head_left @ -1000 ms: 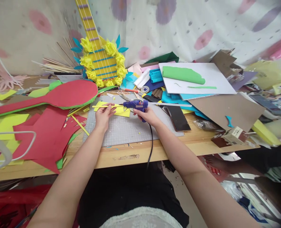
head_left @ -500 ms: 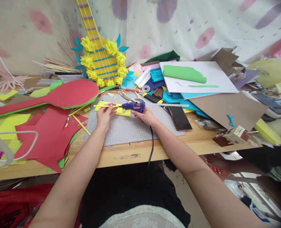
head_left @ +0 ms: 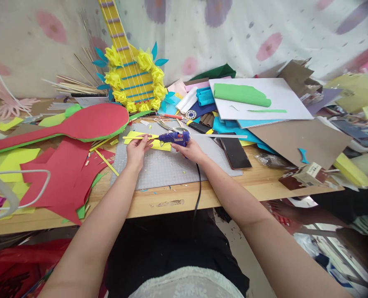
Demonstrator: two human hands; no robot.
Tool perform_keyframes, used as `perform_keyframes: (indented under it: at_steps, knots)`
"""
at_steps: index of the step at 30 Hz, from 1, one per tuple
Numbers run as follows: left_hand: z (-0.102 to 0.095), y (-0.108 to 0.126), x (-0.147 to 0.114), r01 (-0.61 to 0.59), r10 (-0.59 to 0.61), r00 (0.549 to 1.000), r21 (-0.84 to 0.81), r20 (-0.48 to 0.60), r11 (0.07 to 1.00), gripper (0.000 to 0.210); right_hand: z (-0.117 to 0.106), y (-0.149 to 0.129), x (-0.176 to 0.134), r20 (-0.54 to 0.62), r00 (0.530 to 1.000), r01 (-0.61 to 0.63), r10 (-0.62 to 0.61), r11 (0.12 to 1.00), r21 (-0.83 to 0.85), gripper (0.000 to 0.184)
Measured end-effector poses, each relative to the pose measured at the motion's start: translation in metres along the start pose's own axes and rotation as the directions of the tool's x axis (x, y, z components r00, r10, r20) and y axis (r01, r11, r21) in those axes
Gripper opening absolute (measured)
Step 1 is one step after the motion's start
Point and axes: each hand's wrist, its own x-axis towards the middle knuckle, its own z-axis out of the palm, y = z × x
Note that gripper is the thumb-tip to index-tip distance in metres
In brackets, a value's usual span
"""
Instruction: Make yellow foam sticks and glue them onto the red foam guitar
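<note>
Gripping a glue gun (head_left: 173, 138) in our curled right hand (head_left: 193, 151) over the grey mat (head_left: 161, 174), we pinch a yellow strip (head_left: 129, 138) in our nearly closed left hand (head_left: 136, 153)

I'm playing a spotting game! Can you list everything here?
Table: one, tan, middle
Cutting mat: one, grey, on table
Glue gun: one, purple, over mat
Glue stick: one, whitish, glue gun's back
Strip: one, yellow, left of glue gun
Paper: some, yellow, on mat
Phone: one, black, mat's right edge
Guitar: one, yellow, back left
Paddle shape: one, red-green, left
Sheets: several, red, front left
Board: one, white, back right
Roll: one, green, on board
Card: one, brown, right
Carton: one, brown-white, front right
Scraps: many, mixed colours, scattered
Left hand: one, bare, on strip
Right hand: one, bare, on glue gun
</note>
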Motion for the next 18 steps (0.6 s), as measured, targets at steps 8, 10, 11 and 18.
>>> perform_keyframes:
  at_steps: [8,10,11,18]
  knots:
    - [-0.0001,0.0003,-0.0004,-0.005,0.005,1.000,-0.005,0.002,1.000,0.015,-0.0004,-0.0028,-0.0014,0.006,0.999,-0.044,0.045,0.999,-0.019,0.042]
    - [-0.0007,-0.0003,0.0004,-0.003,0.003,1.000,-0.004,-0.001,1.000,0.016,-0.0010,-0.0025,-0.0010,0.001,0.999,-0.040,0.040,0.999,-0.031,0.042]
    - [-0.0009,-0.0006,0.0007,-0.002,0.002,1.000,-0.005,-0.004,1.000,0.016,-0.0013,-0.0019,-0.0005,-0.005,0.999,-0.034,0.034,0.999,-0.037,0.042]
    - [-0.0015,-0.0009,0.0020,0.007,-0.008,1.000,-0.029,-0.006,1.000,0.016,-0.0016,0.0012,0.0008,-0.001,0.999,-0.040,0.040,0.998,-0.056,0.042]
